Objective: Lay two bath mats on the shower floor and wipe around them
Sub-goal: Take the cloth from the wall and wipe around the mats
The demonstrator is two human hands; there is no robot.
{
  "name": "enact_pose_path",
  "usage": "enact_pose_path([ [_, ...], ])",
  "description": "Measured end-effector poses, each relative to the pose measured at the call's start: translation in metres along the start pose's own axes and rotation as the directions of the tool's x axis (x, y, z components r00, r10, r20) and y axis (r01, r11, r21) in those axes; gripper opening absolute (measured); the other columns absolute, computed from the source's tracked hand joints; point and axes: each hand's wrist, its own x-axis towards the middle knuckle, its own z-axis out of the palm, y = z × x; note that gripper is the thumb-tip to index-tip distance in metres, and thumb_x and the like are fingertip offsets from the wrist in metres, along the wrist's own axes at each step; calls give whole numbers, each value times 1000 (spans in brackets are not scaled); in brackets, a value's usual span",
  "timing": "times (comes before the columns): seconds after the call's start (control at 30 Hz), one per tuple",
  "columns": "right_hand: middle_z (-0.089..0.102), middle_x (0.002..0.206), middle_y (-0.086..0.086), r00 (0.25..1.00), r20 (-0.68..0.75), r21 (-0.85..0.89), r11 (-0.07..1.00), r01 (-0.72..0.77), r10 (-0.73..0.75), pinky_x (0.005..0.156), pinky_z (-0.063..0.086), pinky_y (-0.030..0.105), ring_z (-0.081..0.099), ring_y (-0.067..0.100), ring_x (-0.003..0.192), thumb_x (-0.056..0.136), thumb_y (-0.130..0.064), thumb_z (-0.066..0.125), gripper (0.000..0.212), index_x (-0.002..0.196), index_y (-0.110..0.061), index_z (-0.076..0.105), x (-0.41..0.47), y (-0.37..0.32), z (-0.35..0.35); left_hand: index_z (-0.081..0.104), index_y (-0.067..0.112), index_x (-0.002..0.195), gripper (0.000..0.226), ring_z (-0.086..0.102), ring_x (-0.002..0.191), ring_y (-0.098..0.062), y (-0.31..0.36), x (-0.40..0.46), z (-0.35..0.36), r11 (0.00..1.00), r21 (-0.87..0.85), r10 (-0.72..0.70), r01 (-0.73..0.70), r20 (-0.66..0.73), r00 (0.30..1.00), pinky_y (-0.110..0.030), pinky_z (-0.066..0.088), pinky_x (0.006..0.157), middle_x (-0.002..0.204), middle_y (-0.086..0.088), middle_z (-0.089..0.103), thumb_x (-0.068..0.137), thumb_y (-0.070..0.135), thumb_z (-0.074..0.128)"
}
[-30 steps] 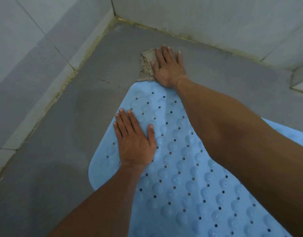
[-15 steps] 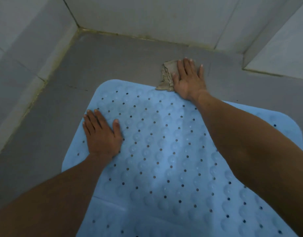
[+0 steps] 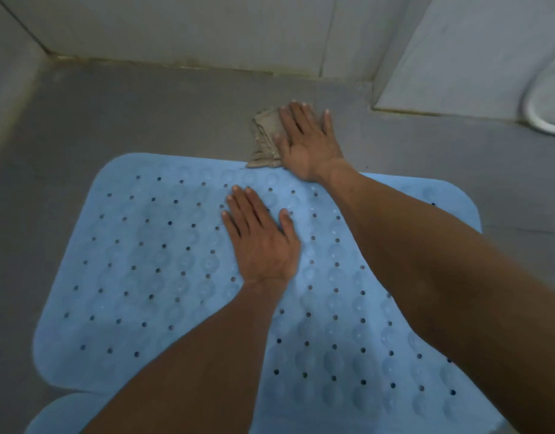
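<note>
Blue bath mat (image 3: 151,261) lies flat on the grey shower floor (image 3: 113,120), perforated, bumps up. Its far edge stops short of the back wall (image 3: 207,26). A second mat edge (image 3: 60,411) shows at the bottom left, tucked under or butted against the first; we cannot tell which.

Our left hand (image 3: 263,242) is flat on the mat near its far edge, fingers spread, palm down, pinning it. Our right hand (image 3: 307,139) is flat too, fingers spread, pressing a crumpled tan rag (image 3: 263,136) onto the floor just past the mat's far edge. The rag's near end touches or overlaps the mat edge. Neither hand is pinching anything.

Step, as we read it: wiping the floor strip between mat and back wall. Both mats look to be down.

Risks:
- The rag could snag the mat's far edge on a sideways stroke and lift or fold it. Left-hand pressure is what prevents that.
- If the floor is wet, the mat may creep when we lean on it.
- The rag is bunched, so contact is small; streaks or missed floor are likely near the wall joint.

Surface: matte grey tile, few grout lines. The joint (image 3: 176,62) along the back wall is stained yellow-brown. A light tiled wall also stands at left, and a raised pale step or ledge (image 3: 457,73) at right. A white curved hose or pipe (image 3: 539,120) lies at the far right. Light is dim and the frame is slightly blurred.
</note>
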Motion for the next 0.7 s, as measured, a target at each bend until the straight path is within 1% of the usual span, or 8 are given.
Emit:
enact_pose_path([
  [0.1,6,170,0,999,-13,-1,999,-36,36,124,-7,54,-1,18,157,103,-50,17,66,162,-22,12,-15,39,-7,17,-6,153,72,12,151,-38,1,0,-1,1000,26,16,-16,5,1000,-52,10,122,161,-25,14,101,44,27],
  [0.17,4,171,0,995,-24,10,995,-98,98,124,-8,53,-2,17,157,103,-51,15,66,162,-23,9,-33,71,-12,14,-6,153,73,9,151,-38,3,1,-3,1000,13,13,-14,30,999,-53,9,122,161,-25,12,101,45,24],
  [0.3,1,171,0,972,-26,18,973,-231,232,124,-9,55,-5,17,157,103,-52,13,66,162,-23,7,-63,128,-22,9,-6,154,75,5,151,-38,0,0,-4,999,44,6,-8,47,999,-52,5,123,162,-26,8,100,46,18],
  [0.43,1,171,-1,953,-35,19,953,-301,302,123,-9,57,-4,17,157,103,-53,13,66,162,-23,8,-80,161,-27,11,-6,154,74,7,150,-39,0,0,-2,999,41,31,-32,20,999,-51,1,123,161,-27,10,100,44,20],
  [0.5,0,171,0,944,-23,23,944,-328,328,123,-10,58,-5,18,157,103,-54,12,67,162,-23,6,-89,176,-30,9,-6,154,74,5,151,-39,-1,0,-1,999,32,36,-37,29,999,-51,0,123,161,-27,8,100,44,22],
  [0.6,0,171,0,926,-6,33,926,-376,377,122,-9,59,-5,19,157,104,-55,13,67,162,-24,5,-107,203,-38,11,-6,153,73,6,150,-41,-3,0,-2,998,37,47,-48,19,999,-52,1,123,160,-28,9,100,43,23],
  [0.7,1,171,1,895,-20,46,895,-444,445,122,-7,59,-3,21,157,106,-53,16,65,162,-22,7,-135,231,-43,12,-7,153,74,8,150,-42,-2,1,-1,998,39,56,-57,36,998,-54,4,122,160,-30,11,100,43,22],
])
